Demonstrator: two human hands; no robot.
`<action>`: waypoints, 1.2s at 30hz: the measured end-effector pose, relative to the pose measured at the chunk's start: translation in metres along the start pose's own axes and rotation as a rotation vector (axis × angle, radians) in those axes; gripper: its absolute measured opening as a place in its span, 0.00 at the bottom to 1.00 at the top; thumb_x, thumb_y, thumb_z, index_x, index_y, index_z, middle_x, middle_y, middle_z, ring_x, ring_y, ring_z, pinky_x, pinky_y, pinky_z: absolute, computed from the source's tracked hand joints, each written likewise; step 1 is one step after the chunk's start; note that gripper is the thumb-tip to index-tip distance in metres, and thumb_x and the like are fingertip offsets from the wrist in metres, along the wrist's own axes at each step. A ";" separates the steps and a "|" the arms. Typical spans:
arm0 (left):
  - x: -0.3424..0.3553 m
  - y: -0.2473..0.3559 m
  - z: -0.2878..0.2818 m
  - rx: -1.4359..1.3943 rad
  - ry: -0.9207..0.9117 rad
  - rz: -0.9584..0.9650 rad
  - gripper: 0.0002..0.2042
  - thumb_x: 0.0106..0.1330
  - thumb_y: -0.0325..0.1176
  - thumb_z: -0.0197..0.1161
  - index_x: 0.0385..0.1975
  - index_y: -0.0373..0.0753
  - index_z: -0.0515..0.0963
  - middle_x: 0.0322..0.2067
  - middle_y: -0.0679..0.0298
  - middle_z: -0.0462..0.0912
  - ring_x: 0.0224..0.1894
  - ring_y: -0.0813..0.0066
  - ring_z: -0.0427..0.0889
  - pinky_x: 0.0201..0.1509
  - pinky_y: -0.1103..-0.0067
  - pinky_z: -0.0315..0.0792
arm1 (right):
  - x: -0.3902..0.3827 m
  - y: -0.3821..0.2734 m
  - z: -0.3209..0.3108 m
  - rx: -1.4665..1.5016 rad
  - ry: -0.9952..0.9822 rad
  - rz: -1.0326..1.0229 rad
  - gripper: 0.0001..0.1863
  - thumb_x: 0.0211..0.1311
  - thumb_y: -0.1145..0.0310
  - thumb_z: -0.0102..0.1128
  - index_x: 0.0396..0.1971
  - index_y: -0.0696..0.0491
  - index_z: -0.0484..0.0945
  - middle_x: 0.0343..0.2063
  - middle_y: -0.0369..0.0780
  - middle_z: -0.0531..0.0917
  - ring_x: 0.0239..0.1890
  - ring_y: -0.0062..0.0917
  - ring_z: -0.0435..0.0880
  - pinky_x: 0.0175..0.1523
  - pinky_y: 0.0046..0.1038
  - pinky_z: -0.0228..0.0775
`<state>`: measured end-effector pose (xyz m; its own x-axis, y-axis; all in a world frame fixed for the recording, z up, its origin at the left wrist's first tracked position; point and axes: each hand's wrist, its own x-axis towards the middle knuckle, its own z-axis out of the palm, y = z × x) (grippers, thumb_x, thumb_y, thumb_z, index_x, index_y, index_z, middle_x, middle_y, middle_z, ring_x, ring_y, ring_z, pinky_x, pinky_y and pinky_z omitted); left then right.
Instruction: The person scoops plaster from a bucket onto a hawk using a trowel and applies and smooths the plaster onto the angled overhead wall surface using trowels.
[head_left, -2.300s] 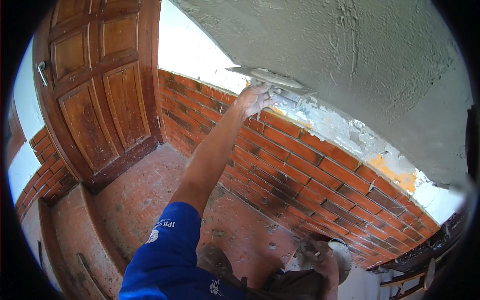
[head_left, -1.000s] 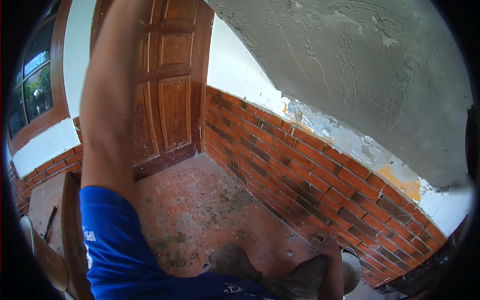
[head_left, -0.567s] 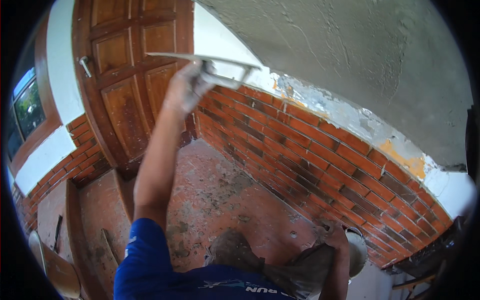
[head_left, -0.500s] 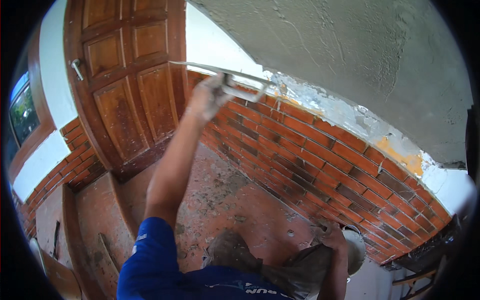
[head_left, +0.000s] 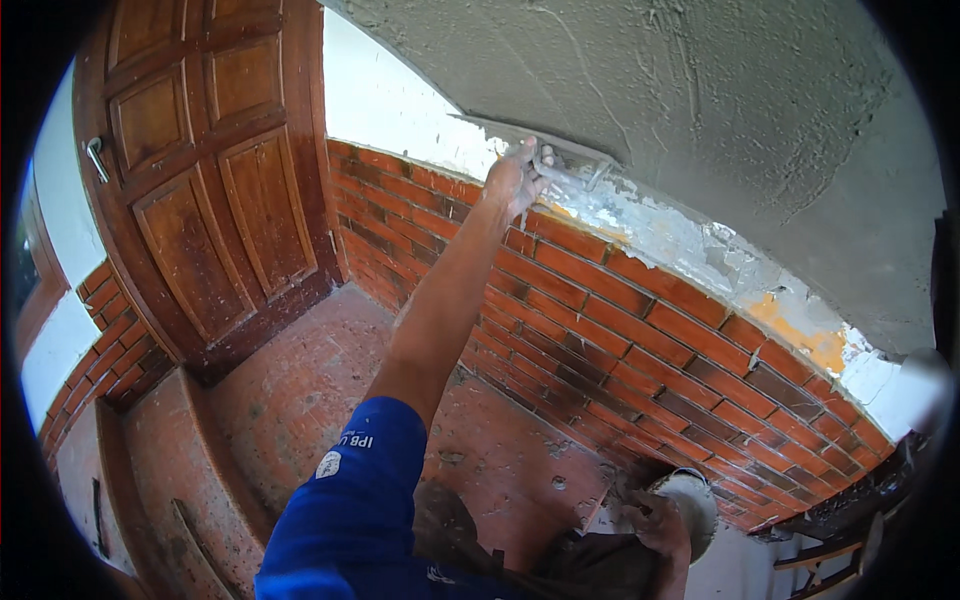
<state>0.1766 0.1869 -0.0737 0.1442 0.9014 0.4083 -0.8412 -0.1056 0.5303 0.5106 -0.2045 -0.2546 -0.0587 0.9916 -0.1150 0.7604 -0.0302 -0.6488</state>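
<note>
My left hand (head_left: 515,180) grips the handle of a metal plastering trowel (head_left: 585,165), its flat blade lying against the lower edge of the grey wet plaster (head_left: 730,110). Below that edge runs a band of white, flaking paint with orange patches (head_left: 790,330), above red brick (head_left: 620,310). My right hand (head_left: 650,520) is low at the lower right, fingers curled on something I cannot make out, beside a round bucket (head_left: 700,500) that it partly hides.
A panelled wooden door (head_left: 180,250) stands at the left, beside white wall and a window frame (head_left: 40,270). Red steps (head_left: 160,480) with a long thin strip on them descend at the lower left. Below me is a red, debris-spattered floor (head_left: 290,350); dark wooden pieces (head_left: 820,560) lie at the lower right.
A second ago my left arm was raised out of the top of the view. It then came down and rightward with the trowel, which now rests on the plaster's lower edge.
</note>
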 end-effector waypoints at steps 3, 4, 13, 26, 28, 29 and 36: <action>0.002 0.009 0.000 -0.023 0.026 -0.004 0.08 0.67 0.35 0.53 0.37 0.38 0.69 0.30 0.62 0.74 0.32 0.72 0.75 0.41 0.75 0.74 | 0.002 0.000 -0.002 0.007 -0.014 0.018 0.17 0.54 0.65 0.59 0.44 0.53 0.78 0.28 0.46 0.83 0.31 0.34 0.82 0.39 0.30 0.72; -0.001 0.013 0.004 -0.017 0.061 0.016 0.07 0.67 0.35 0.53 0.36 0.38 0.69 0.29 0.63 0.74 0.31 0.72 0.74 0.40 0.75 0.74 | 0.004 0.007 0.001 0.005 -0.009 0.005 0.17 0.54 0.65 0.59 0.44 0.53 0.78 0.28 0.46 0.83 0.31 0.34 0.82 0.39 0.30 0.72; -0.065 0.113 0.064 0.102 -0.097 0.200 0.09 0.66 0.38 0.55 0.36 0.39 0.70 0.33 0.61 0.75 0.30 0.76 0.76 0.31 0.83 0.78 | 0.010 0.016 0.010 -0.103 0.007 -0.186 0.16 0.51 0.63 0.58 0.38 0.56 0.79 0.27 0.47 0.82 0.29 0.34 0.82 0.36 0.31 0.71; -0.218 0.377 0.292 0.346 -0.265 0.543 0.08 0.66 0.31 0.53 0.36 0.32 0.70 0.25 0.54 0.76 0.17 0.73 0.75 0.15 0.88 0.73 | 0.048 0.036 0.035 -0.032 -0.042 -0.267 0.15 0.50 0.64 0.60 0.36 0.56 0.79 0.31 0.47 0.81 0.37 0.36 0.81 0.43 0.30 0.71; -0.241 0.413 0.314 0.429 -0.245 0.628 0.07 0.66 0.32 0.53 0.37 0.35 0.71 0.26 0.57 0.76 0.17 0.72 0.74 0.19 0.85 0.75 | 0.054 0.044 0.042 -0.041 -0.011 -0.309 0.14 0.50 0.65 0.57 0.37 0.55 0.80 0.27 0.49 0.80 0.30 0.36 0.81 0.39 0.32 0.70; -0.232 0.420 0.311 0.424 -0.237 0.619 0.07 0.66 0.32 0.53 0.37 0.35 0.71 0.26 0.57 0.76 0.17 0.72 0.74 0.19 0.85 0.75 | 0.056 0.044 0.045 -0.042 -0.017 -0.299 0.14 0.50 0.65 0.57 0.37 0.55 0.80 0.27 0.49 0.80 0.30 0.36 0.81 0.39 0.32 0.70; -0.314 0.343 0.239 0.716 -0.122 0.831 0.13 0.65 0.33 0.54 0.42 0.28 0.69 0.35 0.51 0.76 0.33 0.69 0.79 0.31 0.84 0.80 | 0.042 -0.010 0.031 -0.100 0.078 -0.418 0.11 0.53 0.66 0.55 0.35 0.55 0.77 0.31 0.48 0.79 0.35 0.40 0.78 0.42 0.34 0.70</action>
<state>-0.0327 -0.2332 0.1581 -0.2426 0.3930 0.8869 -0.2089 -0.9140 0.3479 0.4804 -0.1663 -0.2761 -0.3287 0.9226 0.2020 0.7408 0.3845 -0.5508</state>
